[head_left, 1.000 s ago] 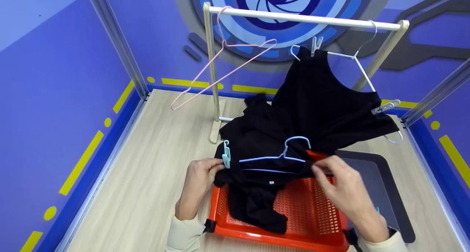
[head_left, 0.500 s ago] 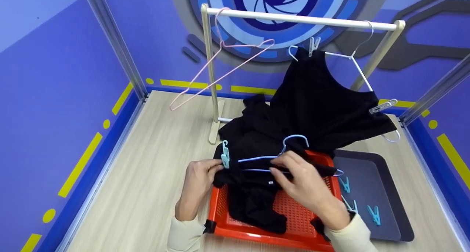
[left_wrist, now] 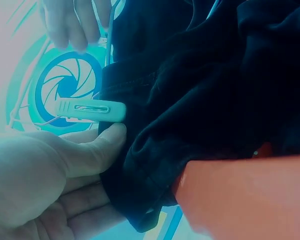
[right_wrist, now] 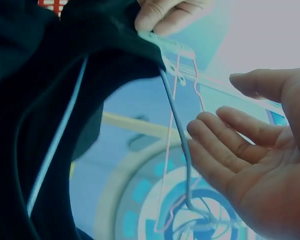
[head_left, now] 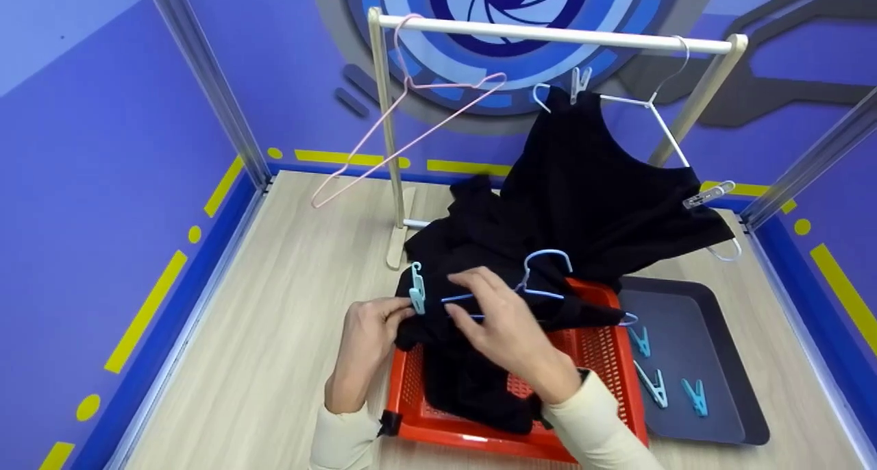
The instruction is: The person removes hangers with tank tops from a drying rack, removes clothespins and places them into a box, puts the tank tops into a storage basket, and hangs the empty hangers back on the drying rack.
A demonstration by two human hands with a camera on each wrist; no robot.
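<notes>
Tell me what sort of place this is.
Likely a staged laundry-hanging booth: decorated blue-purple walls flank a wood-grain surface, a clothes rack bears a pink hanger, and black clothing hangs partly into a red basket.

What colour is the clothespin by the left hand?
The clothespin is light turquoise, showing best in the head view.

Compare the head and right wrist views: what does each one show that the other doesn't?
Only the head view: the gray tray with loose turquoise clips.
Only the right wrist view: the palm side of the right hand.
Both: the right hand itself, the left hand beside the clip on the black garment, the blue hanger and the pink hanger.
</notes>
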